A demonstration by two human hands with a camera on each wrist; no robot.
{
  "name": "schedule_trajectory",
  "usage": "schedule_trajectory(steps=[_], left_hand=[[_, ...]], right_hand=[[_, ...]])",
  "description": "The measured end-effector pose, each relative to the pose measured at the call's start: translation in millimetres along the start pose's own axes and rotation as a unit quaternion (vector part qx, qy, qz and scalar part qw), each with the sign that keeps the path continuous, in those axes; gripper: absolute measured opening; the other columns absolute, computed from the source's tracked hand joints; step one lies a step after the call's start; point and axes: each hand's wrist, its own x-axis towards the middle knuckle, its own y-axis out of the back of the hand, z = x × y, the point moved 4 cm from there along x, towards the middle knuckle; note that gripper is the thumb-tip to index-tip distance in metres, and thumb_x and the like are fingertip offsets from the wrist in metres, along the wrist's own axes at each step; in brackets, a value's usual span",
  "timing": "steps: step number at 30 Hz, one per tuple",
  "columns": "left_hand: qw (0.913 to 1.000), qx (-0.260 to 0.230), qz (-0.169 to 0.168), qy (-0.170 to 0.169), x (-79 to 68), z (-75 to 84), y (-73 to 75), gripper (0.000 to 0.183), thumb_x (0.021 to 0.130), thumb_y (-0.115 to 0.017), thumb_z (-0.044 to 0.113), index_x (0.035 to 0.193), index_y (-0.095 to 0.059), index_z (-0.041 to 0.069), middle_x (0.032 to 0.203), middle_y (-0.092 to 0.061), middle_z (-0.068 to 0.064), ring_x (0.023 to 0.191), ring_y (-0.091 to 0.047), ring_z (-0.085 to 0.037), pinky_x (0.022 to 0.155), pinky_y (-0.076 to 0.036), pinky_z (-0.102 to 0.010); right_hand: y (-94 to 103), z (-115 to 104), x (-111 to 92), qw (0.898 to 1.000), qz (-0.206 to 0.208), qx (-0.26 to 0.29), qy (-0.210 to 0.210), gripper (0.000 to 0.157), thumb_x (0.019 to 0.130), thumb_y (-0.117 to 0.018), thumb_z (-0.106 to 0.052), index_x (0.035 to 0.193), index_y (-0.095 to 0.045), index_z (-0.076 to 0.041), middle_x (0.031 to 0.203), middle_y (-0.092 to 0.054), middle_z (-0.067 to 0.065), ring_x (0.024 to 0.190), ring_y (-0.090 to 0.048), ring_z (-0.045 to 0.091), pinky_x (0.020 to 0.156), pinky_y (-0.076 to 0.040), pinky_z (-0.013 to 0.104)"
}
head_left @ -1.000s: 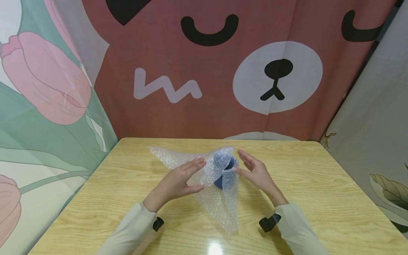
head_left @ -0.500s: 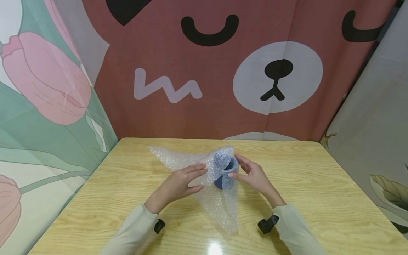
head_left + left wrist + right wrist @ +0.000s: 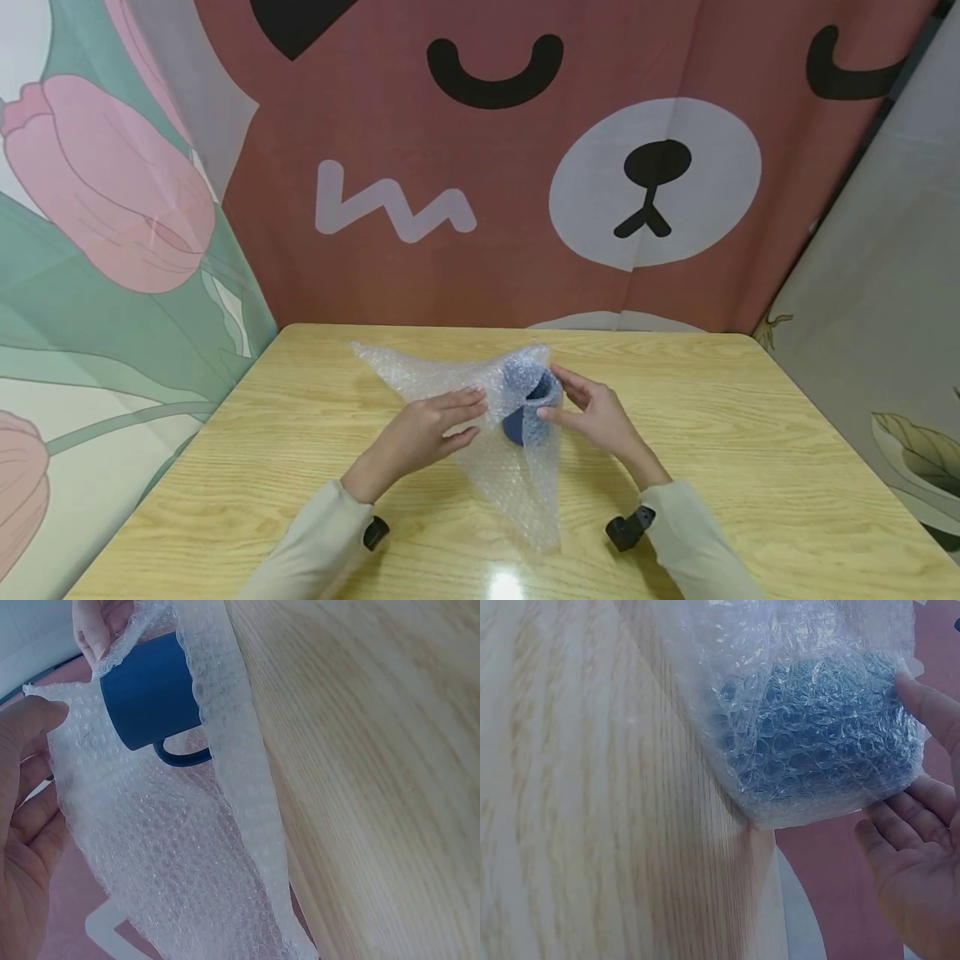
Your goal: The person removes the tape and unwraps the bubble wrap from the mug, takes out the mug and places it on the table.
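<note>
A dark blue mug (image 3: 513, 426) stands upright on the wooden table (image 3: 300, 467), partly wrapped in a clear sheet of bubble wrap (image 3: 506, 492). Its handle shows in the left wrist view, behind the bare part of the mug (image 3: 154, 694). My right hand (image 3: 600, 412) holds the wrapped right side, thumb near the rim and fingers round the far side. Over that side the bubble wrap (image 3: 817, 735) lies close, in the right wrist view. At the wrap's left part is my left hand (image 3: 435, 421), fingers loosely extended and thumb apart, beside the sheet's upper edge.
One loose corner of the sheet reaches toward the back left, another toward the front of the table. Behind the table hangs a reddish-brown curtain (image 3: 450, 275) with a cartoon bear. Each wrist wears a small black camera (image 3: 628, 529).
My right hand has come in leftward and closed in on the wrapped mug. My left hand has lowered slightly. The mug and the sheet stay in place.
</note>
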Motion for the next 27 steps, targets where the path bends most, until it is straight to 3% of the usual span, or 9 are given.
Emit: schedule_trajectory(steps=[5, 15, 27], left_hand=[[1.0, 0.002, 0.005, -0.005, 0.6, -0.5, 1.6, 0.034, 0.078, -0.081, 0.01, 0.11, -0.072, -0.001, 0.117, -0.066, -0.016, 0.107, -0.064, -0.027, 0.088, -0.05, -0.03], [0.9974, 0.02, 0.059, -0.036, 6.5, -5.0, 6.6, 0.03, 0.074, -0.08, 0.003, 0.103, -0.074, -0.003, 0.104, -0.071, -0.015, 0.098, -0.068, -0.024, 0.084, -0.052, -0.027], [0.9936, 0.0, 0.113, 0.002, 17.5, -14.8, 14.5, 0.022, 0.074, -0.079, -0.003, 0.096, -0.074, -0.003, 0.092, -0.073, -0.013, 0.083, -0.071, -0.023, 0.072, -0.056, -0.028]], right_hand=[[1.1, 1, 0, 1.0, 0.003, -0.001, -0.011, 0.07, 0.084, -0.078, -0.019, 0.144, -0.045, -0.005, 0.146, -0.043, 0.014, 0.13, -0.043, 0.034, 0.102, -0.038, 0.044], [2.5, -2, 1, 1.0, -0.004, -0.001, -0.013, 0.068, 0.084, -0.077, -0.013, 0.144, -0.046, -0.006, 0.146, -0.043, 0.014, 0.129, -0.045, 0.033, 0.101, -0.039, 0.044], [2.7, 0, 1, 1.0, -0.004, 0.0, -0.013, 0.073, 0.083, -0.079, -0.026, 0.145, -0.045, -0.006, 0.145, -0.044, 0.013, 0.128, -0.046, 0.03, 0.101, -0.04, 0.043]])
